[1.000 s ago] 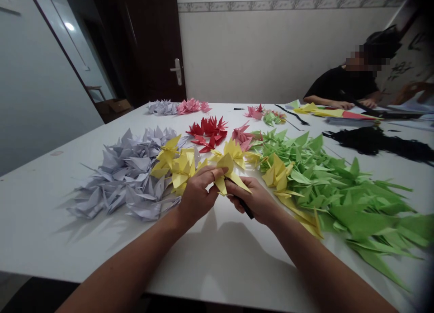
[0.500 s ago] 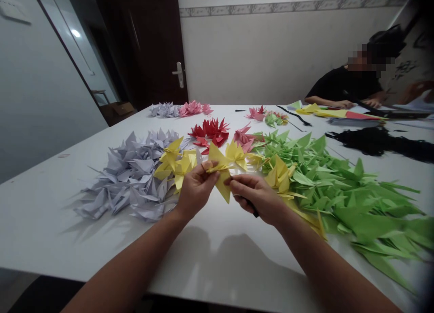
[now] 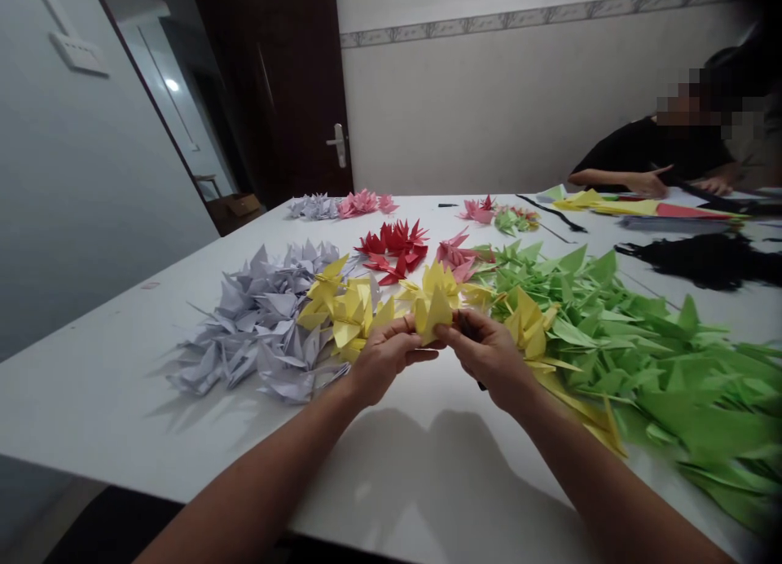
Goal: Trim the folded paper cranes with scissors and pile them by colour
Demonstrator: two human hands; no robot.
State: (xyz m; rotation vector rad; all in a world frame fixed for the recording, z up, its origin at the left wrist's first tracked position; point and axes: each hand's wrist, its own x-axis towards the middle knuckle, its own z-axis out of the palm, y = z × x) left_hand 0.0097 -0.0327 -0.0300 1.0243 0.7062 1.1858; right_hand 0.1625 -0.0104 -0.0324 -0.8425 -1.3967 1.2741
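Note:
My left hand (image 3: 391, 359) pinches the left side of a folded yellow origami piece (image 3: 437, 313), held just above the table. With thumb and fingertips my right hand (image 3: 492, 354) grips the same piece from the right. A slim black tool (image 3: 469, 329) is tucked in the right hand; its kind is hidden by the fingers. Yellow origami pieces (image 3: 351, 307) lie beyond and left of the hands, with another yellow piece (image 3: 526, 319) to the right.
A pile of white origami (image 3: 269, 319) spreads at left, green origami (image 3: 648, 360) at right. Red origami (image 3: 394, 246) and pink origami (image 3: 455, 258) sit beyond on the white table (image 3: 122, 368). Farther right are black strands (image 3: 702, 258) and a seated person (image 3: 648, 156).
The yellow piece has been turned, so a pointed flap now stands upward between the thumbs. My hands have drawn closer together. The view has swung slightly left.

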